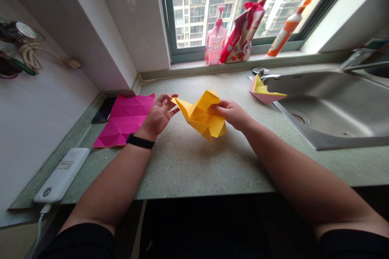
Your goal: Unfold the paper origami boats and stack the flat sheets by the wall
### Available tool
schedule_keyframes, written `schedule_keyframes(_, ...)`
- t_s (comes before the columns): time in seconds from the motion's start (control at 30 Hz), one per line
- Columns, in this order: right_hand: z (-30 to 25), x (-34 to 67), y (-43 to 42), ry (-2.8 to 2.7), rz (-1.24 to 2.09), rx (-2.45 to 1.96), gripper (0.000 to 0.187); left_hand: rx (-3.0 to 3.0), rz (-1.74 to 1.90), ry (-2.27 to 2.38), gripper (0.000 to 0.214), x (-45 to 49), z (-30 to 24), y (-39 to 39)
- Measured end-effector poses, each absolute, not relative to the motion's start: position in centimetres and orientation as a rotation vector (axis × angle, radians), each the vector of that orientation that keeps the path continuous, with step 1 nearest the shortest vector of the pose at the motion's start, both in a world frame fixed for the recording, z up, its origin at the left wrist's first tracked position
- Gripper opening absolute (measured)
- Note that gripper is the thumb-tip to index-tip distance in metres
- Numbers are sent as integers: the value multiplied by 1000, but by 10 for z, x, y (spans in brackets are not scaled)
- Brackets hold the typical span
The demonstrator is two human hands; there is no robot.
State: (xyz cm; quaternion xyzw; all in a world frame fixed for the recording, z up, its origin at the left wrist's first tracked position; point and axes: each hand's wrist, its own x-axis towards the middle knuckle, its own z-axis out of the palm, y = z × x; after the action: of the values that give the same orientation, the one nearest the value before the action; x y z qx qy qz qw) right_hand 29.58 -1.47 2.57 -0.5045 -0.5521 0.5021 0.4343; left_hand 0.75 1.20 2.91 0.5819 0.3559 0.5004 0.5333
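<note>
A creased, partly folded sheet of yellow origami paper (199, 114) is held up between my two hands, above the speckled countertop (182, 170). My left hand (160, 114) pinches its pointed left corner between thumb and finger, the other fingers loosely apart. On the opposite side my right hand (232, 113) grips the paper with the thumb in front; the fingers behind it are hidden. Just left of my left hand lies a magenta sheet (126, 117) with many crease lines, opened out flat. A folded pink and yellow paper boat (267, 92) stands to the right, by the sink's edge.
A steel sink (334, 109) takes up the right side. A dark phone (103, 110) lies partly under the magenta sheet. A white power bank (62, 175) with a cable rests front left. On the windowsill stand a pink pump bottle (215, 42), a red bag (243, 34) and an orange-white bottle (285, 32).
</note>
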Motion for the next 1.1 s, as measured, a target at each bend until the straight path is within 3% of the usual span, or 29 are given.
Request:
schedule_keyframes(0.2,26,297,-14,-1365,1128,-1211,42,1184,1157,1013,13,5,15,24)
schedule_keyframes(0.47,21,300,-9,-1330,1008,-1209,43,1212,987,947,77,23,20,-1)
schedule_keyframes(0.53,22,300,-10,-1310,994,-1199,43,1249,917,907,73,29,17,-7)
schedule_keyframes(0.67,24,299,-12,-1248,1034,-1141,42,1209,876,886,37,35,10,-9)
schedule_keyframes(0.73,26,299,-13,-1207,1116,-1104,41,1150,913,887,30,36,10,-8)
schedule_keyframes(1.1,29,284,-25,-1098,1787,-990,35,1172,777,688,58,37,26,-24)
